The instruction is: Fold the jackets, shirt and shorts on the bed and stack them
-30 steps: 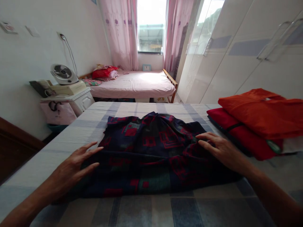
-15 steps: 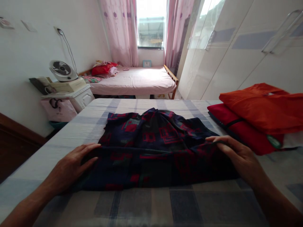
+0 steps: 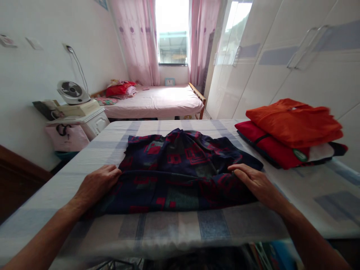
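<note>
A dark navy garment (image 3: 174, 165) with red and green square patterns lies spread on the bed, its near part folded over into a band across the front. My left hand (image 3: 101, 182) is closed on the left end of that fold, fingertips curled over the cloth. At the fold's right end, my right hand (image 3: 250, 182) pinches the fabric between thumb and fingers. Creases run through the middle of the garment, and its far edge is bunched. Its exact kind cannot be made out.
Right of the garment sits a stack of folded clothes, an orange one (image 3: 295, 122) over a red one (image 3: 270, 144). The bed's checked sheet (image 3: 174, 232) ends at a near edge. Beyond stand a second bed (image 3: 157, 101), a fan (image 3: 71, 92) on a cabinet and a white wardrobe (image 3: 270, 71).
My right hand has shifted inward to the left with the fabric. My left hand's fingers have closed on the fold. The view has tilted and turned slightly right.
</note>
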### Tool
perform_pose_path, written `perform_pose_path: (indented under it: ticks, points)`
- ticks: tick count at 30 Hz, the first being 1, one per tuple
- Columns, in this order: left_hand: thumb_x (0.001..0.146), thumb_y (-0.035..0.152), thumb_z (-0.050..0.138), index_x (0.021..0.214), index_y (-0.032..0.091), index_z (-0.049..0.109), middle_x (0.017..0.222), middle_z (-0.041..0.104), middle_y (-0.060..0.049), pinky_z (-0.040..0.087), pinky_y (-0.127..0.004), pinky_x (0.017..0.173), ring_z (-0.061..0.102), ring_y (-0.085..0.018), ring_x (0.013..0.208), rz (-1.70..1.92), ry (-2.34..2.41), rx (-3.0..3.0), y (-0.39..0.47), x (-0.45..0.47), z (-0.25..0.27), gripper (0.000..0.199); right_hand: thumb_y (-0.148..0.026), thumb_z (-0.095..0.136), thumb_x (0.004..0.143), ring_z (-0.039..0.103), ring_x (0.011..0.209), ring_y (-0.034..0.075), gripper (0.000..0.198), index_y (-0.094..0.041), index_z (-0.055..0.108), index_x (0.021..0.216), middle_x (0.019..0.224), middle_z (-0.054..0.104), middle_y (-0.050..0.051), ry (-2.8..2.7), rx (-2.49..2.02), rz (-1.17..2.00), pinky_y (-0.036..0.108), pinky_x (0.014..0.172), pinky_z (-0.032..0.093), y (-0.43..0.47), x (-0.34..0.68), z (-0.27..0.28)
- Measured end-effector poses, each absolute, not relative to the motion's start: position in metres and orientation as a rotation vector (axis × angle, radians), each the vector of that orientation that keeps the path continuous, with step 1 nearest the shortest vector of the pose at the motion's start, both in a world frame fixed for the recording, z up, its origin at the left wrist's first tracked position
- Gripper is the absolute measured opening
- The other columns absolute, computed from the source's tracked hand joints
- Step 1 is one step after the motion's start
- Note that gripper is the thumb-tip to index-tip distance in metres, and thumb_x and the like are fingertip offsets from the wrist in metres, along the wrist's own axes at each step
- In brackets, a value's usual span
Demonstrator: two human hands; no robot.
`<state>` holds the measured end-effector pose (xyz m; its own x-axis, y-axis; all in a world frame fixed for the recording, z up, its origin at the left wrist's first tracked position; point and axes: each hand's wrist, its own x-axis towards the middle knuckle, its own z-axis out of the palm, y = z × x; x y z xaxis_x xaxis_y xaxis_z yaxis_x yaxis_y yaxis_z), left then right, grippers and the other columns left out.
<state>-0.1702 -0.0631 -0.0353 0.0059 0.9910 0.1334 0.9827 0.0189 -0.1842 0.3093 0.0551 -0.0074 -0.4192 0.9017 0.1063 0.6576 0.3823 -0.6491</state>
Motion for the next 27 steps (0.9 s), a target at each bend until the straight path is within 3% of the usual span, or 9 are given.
perform_pose_path:
  ticks: [4, 7, 9, 13, 18, 21, 24, 27]
  points:
    - [0.09, 0.031, 0.036, 0.09, 0.017, 0.063, 0.101, 0.063, -0.01, 0.046, -0.034, 0.08, 0.059, -0.024, 0.093, -0.056, -2.07, -1.992, -0.071, -0.175, -0.032, 0.031, -0.052, 0.041, 0.089, 0.056, 0.111, 0.022, 0.041, -0.025, 0.063, 0.11, 0.117, 0.063, 0.002, -2.277, -1.228, 0.761, 0.033, 0.098, 0.039, 0.05, 0.306, -0.009]
    - [0.088, 0.039, 0.04, 0.112, 0.02, 0.059, 0.124, 0.057, -0.009, 0.044, -0.036, 0.092, 0.056, -0.024, 0.109, -0.244, -2.082, -2.086, -0.077, -0.181, -0.036, 0.037, -0.052, 0.027, 0.093, 0.059, 0.106, 0.022, 0.049, -0.025, 0.065, 0.107, 0.113, 0.065, 0.003, -2.109, -1.367, 0.734, 0.034, 0.094, 0.041, 0.057, 0.31, -0.016]
    - [0.087, 0.043, 0.04, 0.12, 0.022, 0.057, 0.128, 0.057, -0.008, 0.043, -0.036, 0.096, 0.056, -0.024, 0.112, -0.311, -2.114, -2.182, -0.078, -0.182, -0.04, 0.042, -0.052, 0.029, 0.091, 0.06, 0.103, 0.023, 0.048, -0.023, 0.066, 0.105, 0.109, 0.067, 0.004, -2.057, -1.473, 0.647, 0.035, 0.092, 0.043, 0.065, 0.31, -0.023]
    - [0.088, 0.041, 0.034, 0.102, 0.021, 0.064, 0.112, 0.063, -0.007, 0.05, -0.031, 0.08, 0.064, -0.021, 0.094, -0.309, -2.185, -2.171, -0.075, -0.174, -0.042, 0.038, -0.043, 0.048, 0.084, 0.061, 0.098, 0.024, 0.036, -0.019, 0.065, 0.104, 0.107, 0.066, 0.009, -2.167, -1.602, 0.381, 0.034, 0.081, 0.045, 0.07, 0.301, -0.039]
    - [0.087, 0.034, 0.033, 0.083, 0.019, 0.06, 0.095, 0.064, -0.007, 0.049, -0.028, 0.069, 0.064, -0.019, 0.079, -0.183, -2.161, -2.088, -0.071, -0.163, -0.033, 0.031, -0.022, 0.044, 0.083, 0.059, 0.086, 0.02, 0.023, -0.021, 0.066, 0.086, 0.094, 0.064, 0.007, -2.25, -1.683, 0.166, 0.029, 0.064, 0.039, 0.063, 0.287, -0.047]
    - [0.086, 0.032, 0.034, 0.084, 0.019, 0.055, 0.109, 0.064, -0.01, 0.048, -0.031, 0.071, 0.064, -0.022, 0.087, -0.254, -2.179, -2.024, -0.075, -0.16, -0.027, 0.025, -0.029, 0.044, 0.083, 0.058, 0.079, 0.019, 0.022, -0.019, 0.063, 0.079, 0.087, 0.063, 0.006, -2.183, -1.641, 0.261, 0.029, 0.064, 0.039, 0.064, 0.291, -0.048]
    - [0.084, 0.033, 0.04, 0.084, 0.021, 0.046, 0.128, 0.058, -0.01, 0.048, -0.031, 0.077, 0.062, -0.022, 0.097, -0.594, -2.291, -1.914, -0.088, -0.156, -0.013, 0.014, -0.037, 0.041, 0.084, 0.059, 0.076, 0.019, 0.026, -0.018, 0.06, 0.082, 0.082, 0.063, 0.006, -1.92, -1.556, 0.484, 0.031, 0.069, 0.043, 0.066, 0.301, -0.043]
    - [0.085, 0.036, 0.042, 0.084, 0.022, 0.042, 0.118, 0.064, -0.007, 0.049, -0.029, 0.078, 0.062, -0.018, 0.092, -1.035, -2.384, -1.794, -0.108, -0.15, 0.004, 0.014, -0.044, 0.041, 0.085, 0.059, 0.079, 0.02, 0.031, -0.019, 0.057, 0.092, 0.088, 0.065, 0.006, -1.636, -1.456, 0.686, 0.031, 0.069, 0.046, 0.057, 0.31, -0.028]
